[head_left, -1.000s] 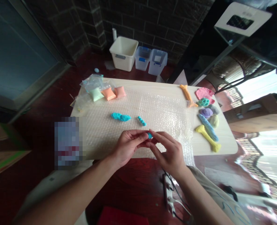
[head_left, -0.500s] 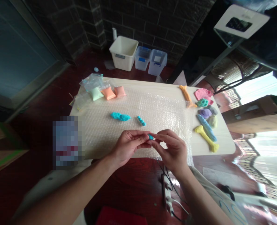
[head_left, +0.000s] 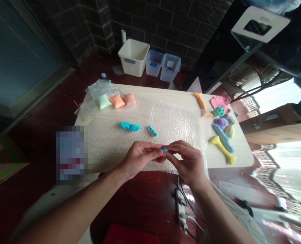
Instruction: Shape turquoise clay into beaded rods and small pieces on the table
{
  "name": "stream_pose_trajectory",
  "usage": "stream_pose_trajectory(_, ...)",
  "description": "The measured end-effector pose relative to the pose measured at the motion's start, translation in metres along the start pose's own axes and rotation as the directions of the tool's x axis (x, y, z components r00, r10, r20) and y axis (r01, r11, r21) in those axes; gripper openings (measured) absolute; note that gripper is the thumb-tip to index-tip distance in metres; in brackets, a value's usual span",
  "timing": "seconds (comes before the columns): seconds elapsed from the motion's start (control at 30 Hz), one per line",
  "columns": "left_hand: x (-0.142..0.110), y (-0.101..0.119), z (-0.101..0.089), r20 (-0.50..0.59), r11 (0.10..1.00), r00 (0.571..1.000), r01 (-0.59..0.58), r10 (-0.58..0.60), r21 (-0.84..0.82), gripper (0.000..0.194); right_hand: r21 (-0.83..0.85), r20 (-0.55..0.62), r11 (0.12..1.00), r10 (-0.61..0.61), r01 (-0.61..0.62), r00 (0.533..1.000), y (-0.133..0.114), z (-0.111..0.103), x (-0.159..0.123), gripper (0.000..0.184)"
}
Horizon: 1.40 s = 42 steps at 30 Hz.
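Observation:
Between the fingertips of both hands is a small lump of blue modelling clay (head_left: 164, 149), partly covered by the fingers. My left hand (head_left: 140, 156) pinches it from the left, and my right hand (head_left: 187, 159) pinches it from the right. Both hands hover above the near edge of the bubble wrap (head_left: 107, 145). Just beyond them lies a short row of joined blue clay balls (head_left: 152, 131). To its left rests a longer, twisted blue clay piece (head_left: 130, 126).
Packets of soft clay, one being an orange packet (head_left: 117, 101), lie at the table's (head_left: 163, 88) back left. Shaped clay pieces, including a yellow bone (head_left: 223, 150), line the right side. Bins, one a white basket (head_left: 133, 59), stand behind. A power strip (head_left: 181, 210) lies below.
The fingers have shifted slightly around the blue clay, and less of it shows now. The pieces on the table have stayed in place; the view has moved a little.

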<state>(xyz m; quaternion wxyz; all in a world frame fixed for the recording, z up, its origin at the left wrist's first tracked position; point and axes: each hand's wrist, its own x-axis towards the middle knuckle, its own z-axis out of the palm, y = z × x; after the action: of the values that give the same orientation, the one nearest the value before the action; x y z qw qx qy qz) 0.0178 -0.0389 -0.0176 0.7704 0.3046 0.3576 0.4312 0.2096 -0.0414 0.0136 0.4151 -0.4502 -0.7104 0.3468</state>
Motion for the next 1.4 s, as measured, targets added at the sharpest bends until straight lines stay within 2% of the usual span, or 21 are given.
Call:
stream_pose_trajectory(0.17,0.001,0.000,0.001,-0.028,0.999,0.999,-0.041,0.042,0.034,0.026,-0.060,0.061,0.996,-0.057,0.060,0.997,-0.007,-0.004,0.002,0.025)
stream_pose_trajectory(0.3,0.000,0.001,0.002,-0.047,0.970,0.986,-0.145,0.157,0.194,0.027,-0.045,0.041,0.999,-0.013,0.014,0.999,-0.007,-0.002,0.001,0.018)
stream_pose_trajectory(0.37,-0.001,0.002,0.004,-0.024,0.959,0.983,-0.175,0.185,0.223,0.027,0.019,0.012,0.999,0.040,-0.040,0.999,-0.005,0.000,0.001,0.013)
stream_pose_trajectory(0.47,-0.002,0.002,0.005,-0.024,0.967,0.980,-0.190,0.197,0.172,0.030,0.158,-0.031,0.981,0.119,-0.113,0.992,-0.002,0.003,0.001,0.009)
stream_pose_trajectory(0.6,-0.001,0.000,0.004,-0.100,0.965,0.966,-0.221,0.236,0.139,0.025,0.344,0.023,0.919,0.195,-0.191,0.981,0.003,0.008,-0.001,0.014)
stream_pose_trajectory(0.67,0.000,0.000,0.002,-0.110,0.957,0.961,-0.233,0.253,0.170,0.018,0.377,0.044,0.899,0.222,-0.222,0.974,0.005,0.009,-0.003,0.016)
stream_pose_trajectory(0.77,0.002,0.001,-0.001,-0.116,0.961,0.965,-0.211,0.234,0.179,0.016,0.311,0.059,0.926,0.204,-0.213,0.977,0.006,0.007,-0.005,0.015)
stream_pose_trajectory(0.9,0.003,0.002,-0.004,-0.056,0.996,0.996,-0.062,0.066,0.066,0.022,0.152,0.138,0.983,0.078,-0.099,0.987,0.001,0.000,-0.002,0.028)
stream_pose_trajectory(1.0,0.003,0.003,-0.005,-0.025,1.000,1.000,0.008,-0.008,0.022,0.026,0.067,0.194,0.996,0.052,-0.066,0.980,-0.003,-0.004,0.000,0.027)
stream_pose_trajectory(1.13,0.001,0.004,-0.002,-0.015,0.999,1.000,0.007,-0.007,0.039,0.030,0.047,0.135,0.997,0.047,-0.054,0.990,-0.003,-0.004,0.000,0.020)
stream_pose_trajectory(1.27,0.001,0.003,0.003,-0.011,1.000,1.000,-0.025,0.025,-0.002,0.031,0.036,0.040,0.999,0.015,-0.016,0.999,0.000,-0.003,0.001,0.024)
stream_pose_trajectory(1.4,0.001,0.002,0.003,-0.048,0.995,0.994,-0.103,0.103,0.003,0.033,0.082,0.076,0.996,0.010,-0.016,0.997,0.000,-0.002,-0.001,0.033)
